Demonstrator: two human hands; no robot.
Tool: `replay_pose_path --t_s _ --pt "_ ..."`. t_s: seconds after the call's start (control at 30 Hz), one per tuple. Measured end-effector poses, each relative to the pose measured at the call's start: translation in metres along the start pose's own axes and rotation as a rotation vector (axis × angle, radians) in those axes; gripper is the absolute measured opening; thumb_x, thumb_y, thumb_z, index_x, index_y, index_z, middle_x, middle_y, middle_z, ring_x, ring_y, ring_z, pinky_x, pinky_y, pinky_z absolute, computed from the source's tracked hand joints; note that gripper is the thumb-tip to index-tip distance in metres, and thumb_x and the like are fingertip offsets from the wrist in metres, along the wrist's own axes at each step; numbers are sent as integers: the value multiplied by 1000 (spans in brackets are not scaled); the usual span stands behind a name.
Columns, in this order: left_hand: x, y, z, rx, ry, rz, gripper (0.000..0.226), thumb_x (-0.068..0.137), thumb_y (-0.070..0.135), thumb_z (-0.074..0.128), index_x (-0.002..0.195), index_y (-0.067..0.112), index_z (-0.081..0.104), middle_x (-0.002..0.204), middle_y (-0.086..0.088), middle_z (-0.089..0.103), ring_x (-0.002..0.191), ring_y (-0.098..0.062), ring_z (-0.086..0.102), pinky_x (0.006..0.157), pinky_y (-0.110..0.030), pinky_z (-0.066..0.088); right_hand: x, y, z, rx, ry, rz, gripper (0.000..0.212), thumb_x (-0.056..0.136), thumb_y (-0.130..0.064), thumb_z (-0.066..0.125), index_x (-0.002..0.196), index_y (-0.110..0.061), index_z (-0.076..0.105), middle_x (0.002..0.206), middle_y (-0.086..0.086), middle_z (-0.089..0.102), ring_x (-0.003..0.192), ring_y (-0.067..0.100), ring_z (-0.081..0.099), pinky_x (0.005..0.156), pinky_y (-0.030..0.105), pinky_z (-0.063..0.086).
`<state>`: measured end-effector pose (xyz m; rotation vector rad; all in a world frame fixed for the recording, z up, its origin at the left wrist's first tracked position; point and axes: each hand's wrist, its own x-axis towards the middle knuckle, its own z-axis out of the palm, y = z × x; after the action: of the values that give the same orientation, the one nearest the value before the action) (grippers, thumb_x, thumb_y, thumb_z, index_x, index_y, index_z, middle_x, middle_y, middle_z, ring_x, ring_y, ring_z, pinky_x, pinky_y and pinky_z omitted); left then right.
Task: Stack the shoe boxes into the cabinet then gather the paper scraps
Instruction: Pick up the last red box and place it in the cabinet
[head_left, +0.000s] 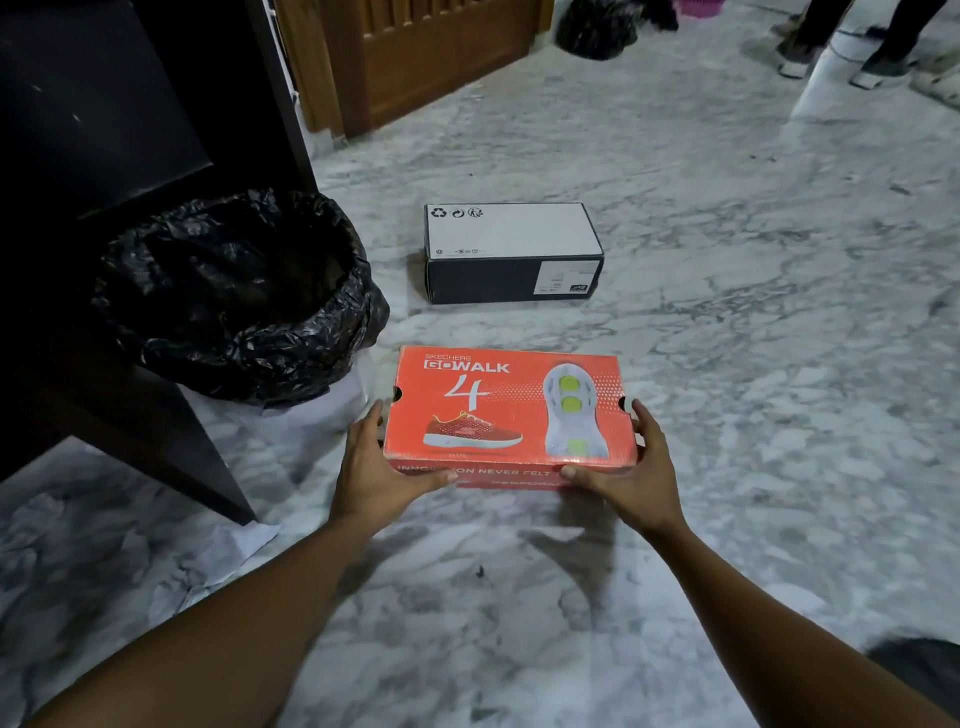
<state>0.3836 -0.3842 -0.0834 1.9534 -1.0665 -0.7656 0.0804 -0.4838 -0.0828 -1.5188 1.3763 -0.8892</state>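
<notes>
The orange box (506, 410) (right of the bin (234, 291)) is clasped endwise by the left grip (374, 467) and right grip (631, 467) — the dark box (511, 249) and paper scraps (244, 540) by the bin are not yet handled.

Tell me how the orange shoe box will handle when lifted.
Probably stiff: the orange shoe box shows crisp cardboard edges. Unlikely to tip, being low and wide, with left hand and right hand gripping opposite ends. Weight unclear.

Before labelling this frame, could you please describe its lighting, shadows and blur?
Head view: the orange shoe box is sharp and evenly lit, casting a soft shadow on the marble floor; the cabinet is nearly black, detail lost; the forearms smear near the bottom edge.
</notes>
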Motion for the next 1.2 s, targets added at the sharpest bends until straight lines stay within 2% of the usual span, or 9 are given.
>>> replay_pose_path --t_s 0.1,0.23,0.37,0.6,0.67,0.8,0.97,1.07,1.2 --pt "8 -2 1 -67 -83 -19 143 42 47 98 157 32 14 145 14 46 133 -8 44 106 -28 39 6 2 1 2 -56 6 124 38 -48 101 146 -35 39 140 -15 55 122 6 59 99 39 54" --pt "6 6 -1 -60 -85 -24 143 41 51 97 157 34 14 141 14 52 130 -7 49 102 -24 40 -1 -6 -2 13 -65 -26 114 44 -29 102 141 -34 44 131 -19 61 117 4 62 96 40 56" --pt "-8 33 -16 -85 -77 57 133 36 56 97 145 52 21 131 24 58 119 6 54 102 -31 47 -14 -28 -17 30 -37 -58 118 42 -37 103 143 -37 41 136 -16 58 122 8 59 98 44 54" --pt "-38 137 -88 -112 -15 345 121 34 62 96 138 60 35 127 20 62 117 -3 60 98 -39 52 -45 -130 -59 99 62 -198 117 42 -40 100 144 -34 43 129 -20 61 112 0 63 92 32 57" --pt "-57 177 -118 -122 35 444 108 36 53 99 128 64 42 119 19 66 109 -1 64 94 -35 54 -56 -170 -70 120 90 -268 117 40 -41 100 143 -32 43 130 -20 60 112 -3 62 89 26 56" --pt "-101 246 -181 -112 123 592 108 38 50 100 134 44 48 119 15 67 106 0 65 90 -34 56 -89 -255 -90 166 160 -426 105 48 -18 100 139 -25 46 127 -14 60 105 -15 60 77 4 48" --pt "-172 314 -264 -39 296 748 127 39 62 95 148 47 31 135 16 51 123 -5 53 100 -35 48 -145 -347 -111 235 217 -625 113 51 -34 99 147 -26 39 138 -9 57 118 -5 58 89 8 49" --pt "-222 335 -313 -1 426 828 134 38 61 94 152 43 25 145 14 43 128 -2 46 102 -29 42 -185 -399 -108 309 262 -775 115 51 -25 97 149 -21 37 139 -20 50 122 -18 46 93 0 38" --pt "-285 337 -376 63 608 893 135 41 57 94 154 38 22 150 11 38 129 4 39 103 -24 38 -227 -452 -89 393 231 -958 115 52 -19 96 149 -20 34 140 -34 44 132 -7 44 102 9 39"
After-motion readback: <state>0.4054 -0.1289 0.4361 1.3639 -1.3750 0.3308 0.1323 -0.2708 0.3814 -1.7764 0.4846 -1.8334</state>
